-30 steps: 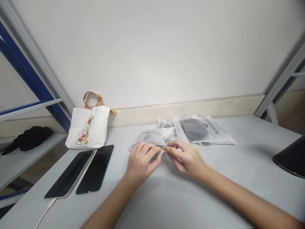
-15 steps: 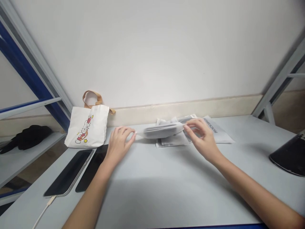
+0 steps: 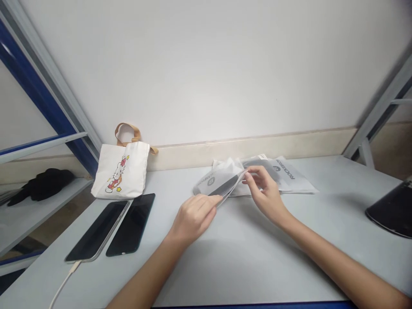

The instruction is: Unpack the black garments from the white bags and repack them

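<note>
Between my hands, a frosted zip pouch [image 3: 215, 179] with grey lettering and something dark inside is held tilted above the table. My left hand [image 3: 195, 215] is closed on its near edge, thumb against fingers. At the upper right corner of the same edge, my right hand [image 3: 264, 189] pinches the pouch between thumb and fingertips. Behind it lie more frosted pouches [image 3: 294, 178], overlapping on the table and partly covered by the held one and my right hand. What the dark content is cannot be made out.
On the left of the grey table [image 3: 257, 266] lie a phone [image 3: 98, 231] with a white cable [image 3: 62, 283] and a second dark phone [image 3: 131, 225]. A white tote bag [image 3: 124, 171] leans at the wall. A black object [image 3: 392, 210] stands at the right edge.
My left hand has moved right and nearer, from the pouch's left end to its near edge. The pouch has swung from roughly level to slanting, showing its printed face. The second phone is now uncovered.
</note>
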Motion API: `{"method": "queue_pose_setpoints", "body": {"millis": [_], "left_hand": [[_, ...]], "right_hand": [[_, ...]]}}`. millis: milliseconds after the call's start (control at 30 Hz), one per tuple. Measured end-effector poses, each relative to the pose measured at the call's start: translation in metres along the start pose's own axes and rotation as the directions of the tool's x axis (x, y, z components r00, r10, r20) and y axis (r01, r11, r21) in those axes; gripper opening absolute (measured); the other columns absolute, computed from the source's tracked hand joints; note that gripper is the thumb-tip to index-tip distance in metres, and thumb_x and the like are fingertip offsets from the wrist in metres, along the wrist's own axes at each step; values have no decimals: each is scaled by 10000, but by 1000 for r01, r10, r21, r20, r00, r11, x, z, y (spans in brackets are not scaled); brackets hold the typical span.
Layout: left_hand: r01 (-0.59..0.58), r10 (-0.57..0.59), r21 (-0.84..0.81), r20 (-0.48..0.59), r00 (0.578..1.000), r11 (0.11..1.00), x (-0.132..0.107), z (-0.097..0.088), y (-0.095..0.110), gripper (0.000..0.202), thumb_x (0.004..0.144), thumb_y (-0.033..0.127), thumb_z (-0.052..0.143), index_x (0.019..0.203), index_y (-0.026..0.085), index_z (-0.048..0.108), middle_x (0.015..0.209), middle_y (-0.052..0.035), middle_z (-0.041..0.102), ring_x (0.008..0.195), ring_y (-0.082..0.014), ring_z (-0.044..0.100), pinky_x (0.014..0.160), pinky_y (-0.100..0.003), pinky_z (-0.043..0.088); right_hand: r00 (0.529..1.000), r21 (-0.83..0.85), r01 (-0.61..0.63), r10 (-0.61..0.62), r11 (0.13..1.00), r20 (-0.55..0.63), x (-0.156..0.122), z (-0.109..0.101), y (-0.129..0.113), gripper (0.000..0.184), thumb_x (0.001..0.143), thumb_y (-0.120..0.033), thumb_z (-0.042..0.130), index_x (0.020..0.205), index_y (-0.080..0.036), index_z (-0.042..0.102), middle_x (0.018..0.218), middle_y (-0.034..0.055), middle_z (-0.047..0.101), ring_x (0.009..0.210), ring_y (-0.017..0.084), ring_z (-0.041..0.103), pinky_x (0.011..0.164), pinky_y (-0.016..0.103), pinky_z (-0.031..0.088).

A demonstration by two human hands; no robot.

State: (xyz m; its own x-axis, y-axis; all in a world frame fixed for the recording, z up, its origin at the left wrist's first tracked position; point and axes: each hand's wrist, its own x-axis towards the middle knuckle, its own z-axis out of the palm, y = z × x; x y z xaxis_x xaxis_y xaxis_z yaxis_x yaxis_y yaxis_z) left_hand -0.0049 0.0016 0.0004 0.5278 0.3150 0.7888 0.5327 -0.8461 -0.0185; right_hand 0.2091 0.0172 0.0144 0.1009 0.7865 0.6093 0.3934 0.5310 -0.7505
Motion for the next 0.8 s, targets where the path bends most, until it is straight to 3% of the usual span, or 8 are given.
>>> {"method": "queue_pose_setpoints", "body": {"millis": [67, 133, 267, 400, 500, 600, 700, 800], "left_hand": [[-93, 93, 32, -23, 995, 995, -1, 1, 3, 308, 844, 56, 469, 1117, 168, 557, 872, -29, 716, 774, -146, 662, 677, -263, 517], [-88, 89, 29, -37, 995, 996, -1, 3, 5, 316, 838, 66, 489, 1128, 172, 554, 826, -14, 713, 735, -137, 664, 673, -254, 523], [205, -203, -68, 27, 979, 976, 0, 7, 3, 278, 877, 123, 456, 1125, 203, 551, 934, -26, 695, 846, -141, 655, 768, -264, 527], [488, -479, -141, 95, 873, 861, -2, 7, -7, 185, 887, 155, 430, 1005, 225, 553, 987, -32, 659, 924, -168, 628, 795, -304, 519], [543, -520, -210, 155, 840, 813, -4, 9, -11, 210, 902, 158, 398, 1030, 237, 545, 1082, -31, 644, 1053, -178, 592, 900, -341, 479], [582, -569, -274, 134, 811, 765, -3, 12, -10, 239, 922, 170, 378, 1067, 249, 551, 1100, -20, 654, 1032, -161, 612, 877, -313, 492], [525, -529, -209, 40, 847, 825, -2, 13, -10, 239, 907, 172, 425, 1088, 253, 558, 1168, -26, 629, 1099, -178, 572, 938, -341, 453], [480, -475, -104, 71, 877, 871, -3, 13, -14, 338, 867, 207, 514, 1201, 246, 483, 1225, -53, 584, 1159, -210, 520, 974, -378, 418]], "right_hand": [[1000, 51, -14, 14, 999, 15, -1, 2, 1, 220, 887, -439, 473, 937, -228, 513, 907, 33, 570, 841, 190, 624, 732, 361, 547], [999, 91, -31, 29, 995, 17, -1, 3, 2, 221, 887, -443, 474, 937, -230, 508, 915, 28, 559, 837, 187, 626, 752, 373, 548], [998, 117, -45, 40, 992, 47, -3, 5, 4, 195, 892, -427, 473, 932, -237, 495, 909, 19, 565, 840, 179, 626, 779, 367, 538], [995, 66, -32, 26, 997, 92, -7, 7, 2, 150, 909, -389, 454, 928, -244, 481, 902, 11, 584, 842, 166, 625, 784, 338, 522], [992, 54, -34, 27, 998, 123, -9, 7, 0, 152, 914, -388, 441, 928, -243, 483, 928, 13, 578, 815, 156, 623, 785, 332, 519], [987, 51, -48, 39, 998, 156, -10, 7, -2, 153, 918, -390, 432, 927, -245, 484, 921, 10, 578, 814, 153, 623, 784, 322, 515], [973, 35, -51, 41, 998, 228, -12, 8, -5, 156, 926, -387, 414, 941, -251, 489, 916, 15, 593, 847, 167, 616, 759, 317, 508], [949, 39, -11, -2, 999, 316, -15, 9, -9, 170, 936, -378, 387, 947, -247, 494, 916, 20, 585, 865, 172, 592, 780, 333, 491]]}}
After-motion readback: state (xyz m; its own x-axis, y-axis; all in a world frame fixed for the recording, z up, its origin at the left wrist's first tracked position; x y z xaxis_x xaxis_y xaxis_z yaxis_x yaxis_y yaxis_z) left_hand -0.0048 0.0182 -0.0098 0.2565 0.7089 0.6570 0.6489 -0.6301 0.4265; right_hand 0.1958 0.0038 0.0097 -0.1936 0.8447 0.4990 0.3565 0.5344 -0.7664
